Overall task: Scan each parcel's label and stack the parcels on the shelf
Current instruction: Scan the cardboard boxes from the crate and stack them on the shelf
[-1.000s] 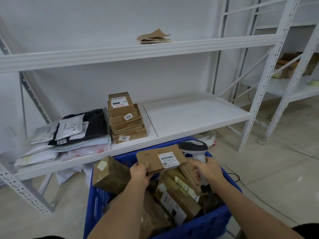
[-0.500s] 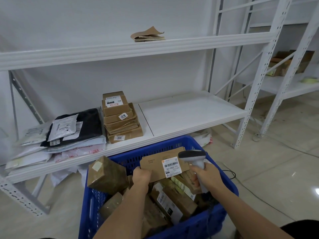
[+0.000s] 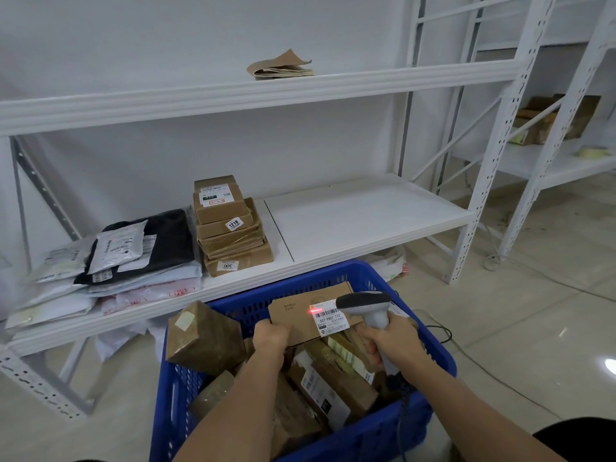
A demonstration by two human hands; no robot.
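Note:
My left hand point(image 3: 270, 338) grips the near left edge of a flat brown cardboard parcel point(image 3: 300, 311) held above the blue crate point(image 3: 440, 358). A white barcode label point(image 3: 330, 320) sits on the parcel's right part, and a red scan line glows at the label's upper left. My right hand point(image 3: 395, 343) grips the handle of a grey barcode scanner point(image 3: 366, 303), whose head points at the label from the right. The crate holds several more brown parcels point(image 3: 330, 385). On the lower shelf point(image 3: 360, 221) stands a stack of brown boxes point(image 3: 230, 225), with flat mail bags point(image 3: 133, 255) to its left.
The shelf's right half is bare white board. A folded brown envelope point(image 3: 283, 65) lies on the upper shelf. A second white rack point(image 3: 550, 145) with boxes stands at the right. The scanner's cable point(image 3: 443, 331) trails over the tiled floor. White bags lie under the lower shelf.
The parcel has come lower and closer over the crate. My right hand has brought the scanner's head up to the label, and the red scan line is now lit.

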